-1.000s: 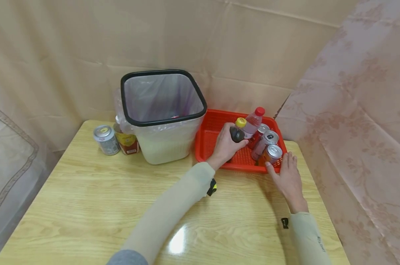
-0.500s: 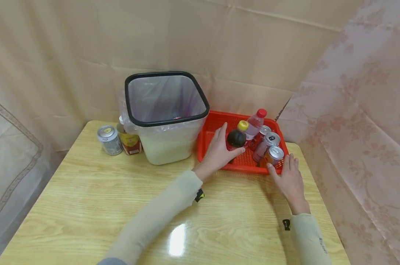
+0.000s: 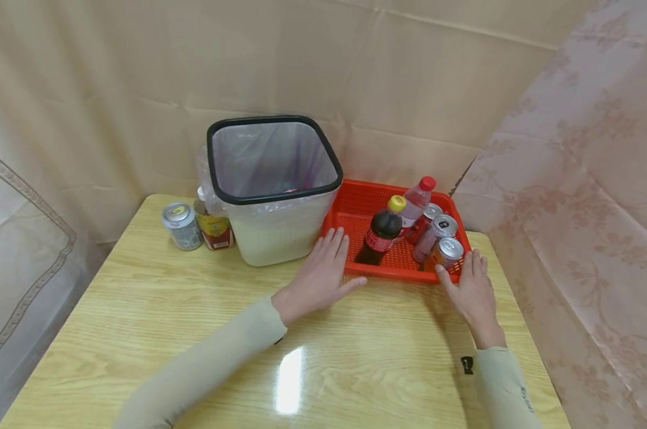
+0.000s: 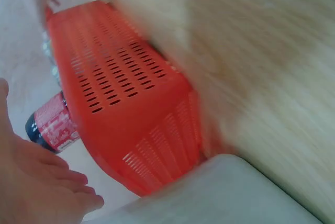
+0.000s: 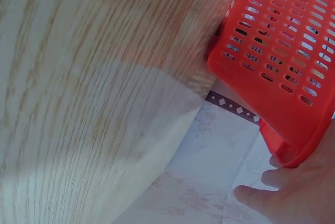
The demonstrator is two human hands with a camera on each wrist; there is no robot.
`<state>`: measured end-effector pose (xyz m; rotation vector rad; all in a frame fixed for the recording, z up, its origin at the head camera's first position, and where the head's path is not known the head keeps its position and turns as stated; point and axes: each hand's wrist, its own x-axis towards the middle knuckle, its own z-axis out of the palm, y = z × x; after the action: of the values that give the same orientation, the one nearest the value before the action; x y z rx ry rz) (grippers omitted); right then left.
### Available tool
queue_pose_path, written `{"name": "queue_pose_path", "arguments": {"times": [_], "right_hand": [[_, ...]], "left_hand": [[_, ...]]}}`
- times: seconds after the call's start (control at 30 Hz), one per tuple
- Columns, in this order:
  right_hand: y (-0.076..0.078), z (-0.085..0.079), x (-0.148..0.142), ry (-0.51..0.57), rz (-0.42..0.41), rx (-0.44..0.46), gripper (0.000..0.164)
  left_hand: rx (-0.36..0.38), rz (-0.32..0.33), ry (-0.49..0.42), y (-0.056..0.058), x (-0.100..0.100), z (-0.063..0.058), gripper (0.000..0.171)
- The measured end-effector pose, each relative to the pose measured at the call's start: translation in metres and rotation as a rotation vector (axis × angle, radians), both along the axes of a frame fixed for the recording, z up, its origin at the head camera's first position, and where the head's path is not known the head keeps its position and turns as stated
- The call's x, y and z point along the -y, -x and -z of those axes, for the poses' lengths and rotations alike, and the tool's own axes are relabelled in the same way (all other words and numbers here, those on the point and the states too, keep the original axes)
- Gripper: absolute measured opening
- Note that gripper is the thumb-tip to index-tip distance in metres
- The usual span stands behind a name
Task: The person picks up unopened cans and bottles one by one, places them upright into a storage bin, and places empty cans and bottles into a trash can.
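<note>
My left hand [image 3: 317,277] is spread with straight fingers at the front left corner of the red plastic basket [image 3: 377,273], holding nothing. A cola bottle [image 3: 382,231] with a yellow cap stands slightly tilted in the basket, right of that hand; its red label also shows in the left wrist view. My right hand [image 3: 470,295] lies at the basket's front right corner, thumb at the front rim and straight fingers along the right side. Beside it in the basket are an orange can [image 3: 444,255], a pinkish can [image 3: 435,233], a red can [image 3: 426,219] and a clear bottle [image 3: 416,202] with a red cap.
A white bin [image 3: 280,235] with a black rim and a plastic liner stands directly left of the basket. Further left are a silver can [image 3: 183,227] and a yellow-brown container [image 3: 215,231]. Curtains hang behind and to the right of the wooden table [image 3: 205,304].
My left hand has let go of the cola bottle, leaving it in the basket, and moved left and toward me to the basket's corner. My right hand stays at the right corner.
</note>
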<state>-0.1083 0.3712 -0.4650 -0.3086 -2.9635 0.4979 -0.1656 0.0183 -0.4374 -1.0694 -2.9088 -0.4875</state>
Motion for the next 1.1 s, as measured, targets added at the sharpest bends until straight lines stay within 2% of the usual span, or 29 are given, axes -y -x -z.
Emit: {"name": "queue_pose_path", "arguments": {"times": [0.17, 0.3, 0.43, 0.63, 0.83, 1.1], "right_hand": [[-0.001, -0.002, 0.000, -0.001, -0.001, -0.013, 0.101], [-0.003, -0.004, 0.000, 0.018, -0.002, -0.055, 0.098], [-0.005, -0.011, 0.002, 0.066, 0.010, -0.143, 0.093], [-0.006, -0.030, 0.019, 0.139, 0.023, -0.270, 0.088], [0.004, -0.043, 0.051, 0.210, -0.046, -0.406, 0.086], [0.028, -0.045, 0.095, 0.310, -0.107, -0.359, 0.090]], "left_hand": [[-0.035, 0.047, 0.094, -0.009, 0.012, 0.011, 0.097], [-0.041, 0.062, 0.117, -0.013, 0.019, 0.019, 0.099], [-0.055, 0.070, 0.117, -0.014, 0.023, 0.023, 0.099], [-0.078, 0.078, 0.127, -0.014, 0.024, 0.026, 0.099], [-0.082, 0.079, 0.128, -0.014, 0.025, 0.026, 0.099], [-0.067, 0.081, 0.117, -0.014, 0.026, 0.028, 0.100]]}}
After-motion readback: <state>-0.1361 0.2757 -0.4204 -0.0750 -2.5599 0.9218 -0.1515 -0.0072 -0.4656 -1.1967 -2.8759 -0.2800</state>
